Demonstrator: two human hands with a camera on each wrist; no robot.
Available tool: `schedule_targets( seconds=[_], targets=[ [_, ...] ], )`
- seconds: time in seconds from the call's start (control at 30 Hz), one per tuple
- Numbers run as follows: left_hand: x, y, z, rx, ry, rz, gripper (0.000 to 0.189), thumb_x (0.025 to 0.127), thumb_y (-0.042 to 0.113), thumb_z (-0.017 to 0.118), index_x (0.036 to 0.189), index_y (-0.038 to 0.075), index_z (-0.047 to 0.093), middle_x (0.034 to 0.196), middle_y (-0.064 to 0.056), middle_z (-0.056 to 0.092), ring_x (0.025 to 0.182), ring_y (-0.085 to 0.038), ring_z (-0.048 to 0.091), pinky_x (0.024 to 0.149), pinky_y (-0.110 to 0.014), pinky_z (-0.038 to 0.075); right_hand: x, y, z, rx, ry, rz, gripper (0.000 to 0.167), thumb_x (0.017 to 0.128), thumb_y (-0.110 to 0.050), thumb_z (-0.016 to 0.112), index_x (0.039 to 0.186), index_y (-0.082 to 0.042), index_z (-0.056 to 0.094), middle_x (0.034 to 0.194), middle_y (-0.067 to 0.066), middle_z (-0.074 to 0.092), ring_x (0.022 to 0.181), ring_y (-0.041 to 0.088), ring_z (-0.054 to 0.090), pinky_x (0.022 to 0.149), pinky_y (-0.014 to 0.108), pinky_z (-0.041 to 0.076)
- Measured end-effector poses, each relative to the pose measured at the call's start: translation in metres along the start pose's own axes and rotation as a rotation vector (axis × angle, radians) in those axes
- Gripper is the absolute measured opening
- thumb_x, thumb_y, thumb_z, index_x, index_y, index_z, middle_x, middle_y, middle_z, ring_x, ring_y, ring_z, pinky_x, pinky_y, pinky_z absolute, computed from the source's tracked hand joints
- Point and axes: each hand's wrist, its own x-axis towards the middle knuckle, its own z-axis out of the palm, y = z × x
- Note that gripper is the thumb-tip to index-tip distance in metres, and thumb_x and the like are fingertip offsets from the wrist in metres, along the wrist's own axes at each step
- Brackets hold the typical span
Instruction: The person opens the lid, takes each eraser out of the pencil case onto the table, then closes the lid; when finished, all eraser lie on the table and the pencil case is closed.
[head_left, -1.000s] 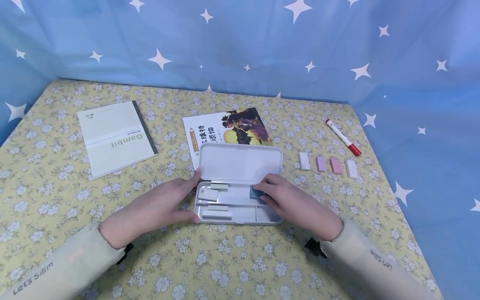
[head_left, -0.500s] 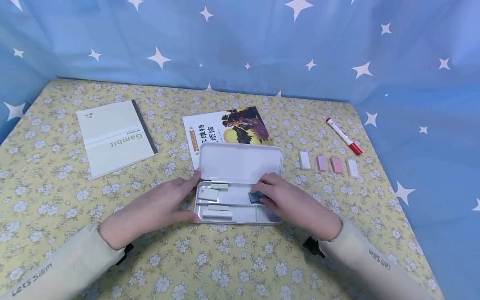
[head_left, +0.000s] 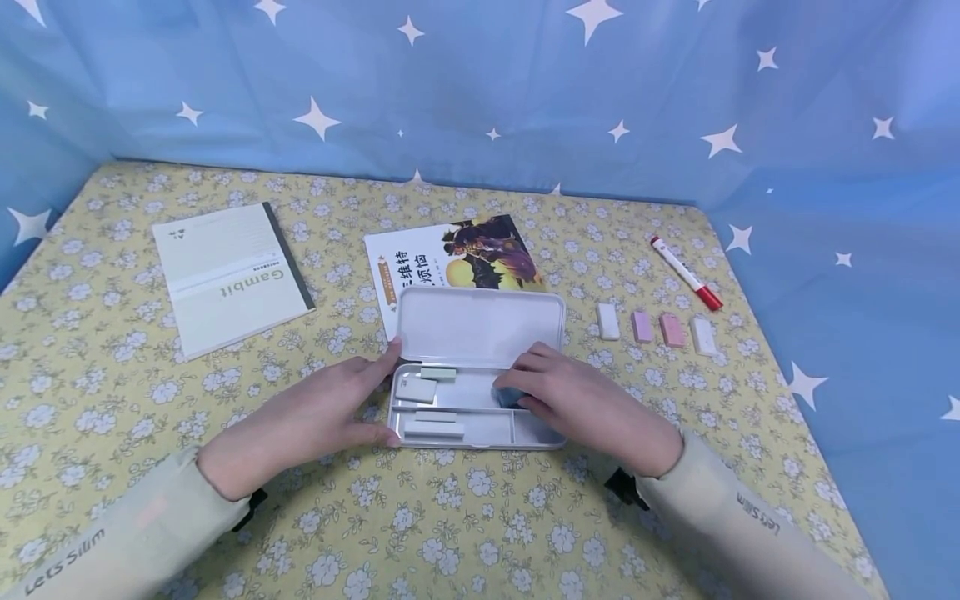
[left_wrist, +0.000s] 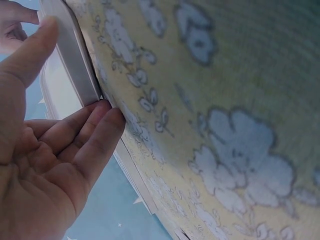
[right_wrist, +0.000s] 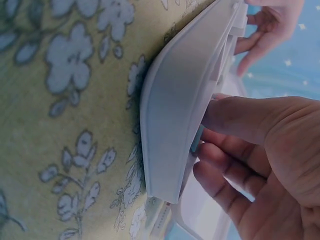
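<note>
A white pencil case [head_left: 480,448] lies with its lid [head_left: 480,325] folded back. My left hand [head_left: 330,412] holds its left end, thumb at the front corner and fingers at the back corner; the left wrist view shows those fingertips against the case wall [left_wrist: 75,55]. Inside the right part of the back compartment, my right hand [head_left: 573,400] pinches a small blue block [head_left: 507,397], apparently an eraser, partly covered by the fingers. In the right wrist view only a sliver of the blue block [right_wrist: 196,139] shows. Pale erasers, one green [head_left: 438,373] and one white [head_left: 416,389], lie at the left.
Two white sticks [head_left: 434,428] lie in the front compartment. Right of the case are several erasers [head_left: 672,330] in a row and a red-capped marker [head_left: 686,273]. A picture book [head_left: 480,250] lies partly under the lid, and a notebook [head_left: 232,279] is at left.
My right hand has shifted the blue block slightly left and toward the front of its compartment, turning it a little. The left hand stays on the case.
</note>
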Motion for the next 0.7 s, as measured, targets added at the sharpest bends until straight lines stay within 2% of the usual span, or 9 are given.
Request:
schedule_targets(
  seconds=[0.17, 0.4, 0.5, 0.7],
  targets=[
    [0.0, 0.0, 0.0, 0.0, 0.0, -0.002, 0.114, 0.082, 0.042, 0.086, 0.165, 0.0, 0.021, 0.14, -0.029, 0.063, 0.121, -0.039, 0.068, 0.106, -0.053, 0.058, -0.001, -0.001, -0.001, -0.017, 0.002, -0.02, 0.035, 0.093, -0.006, 0.078, 0.123, -0.022, 0.074, 0.113, -0.004, 0.07, 0.103, 0.012, 0.065, 0.089, 0.03, 0.062],
    [-0.001, 0.001, 0.0, -0.002, 0.002, 0.004, 0.113, 0.083, 0.044, 0.085, 0.165, 0.001, 0.021, 0.138, -0.029, 0.064, 0.12, -0.038, 0.069, 0.105, -0.053, 0.058, -0.004, -0.004, -0.001, -0.045, -0.003, -0.016, 0.031, 0.1, -0.008, 0.071, 0.126, -0.024, 0.074, 0.111, -0.003, 0.07, 0.092, 0.009, 0.066, 0.077, 0.027, 0.06],
    [-0.001, 0.001, -0.001, -0.003, 0.001, 0.005, 0.113, 0.083, 0.046, 0.084, 0.166, 0.002, 0.021, 0.138, -0.029, 0.064, 0.12, -0.039, 0.069, 0.104, -0.053, 0.058, -0.006, -0.005, -0.003, -0.071, -0.027, -0.005, 0.036, 0.1, -0.006, 0.07, 0.13, -0.024, 0.073, 0.113, -0.002, 0.069, 0.09, 0.009, 0.065, 0.073, 0.025, 0.059],
    [-0.001, 0.001, 0.0, 0.001, -0.002, 0.004, 0.113, 0.084, 0.046, 0.084, 0.166, 0.001, 0.021, 0.139, -0.029, 0.064, 0.12, -0.038, 0.069, 0.104, -0.052, 0.058, -0.015, -0.004, -0.007, -0.08, -0.105, 0.021, 0.05, 0.098, 0.001, 0.067, 0.141, -0.025, 0.067, 0.12, 0.002, 0.068, 0.096, 0.01, 0.063, 0.071, 0.023, 0.056]
  ],
)
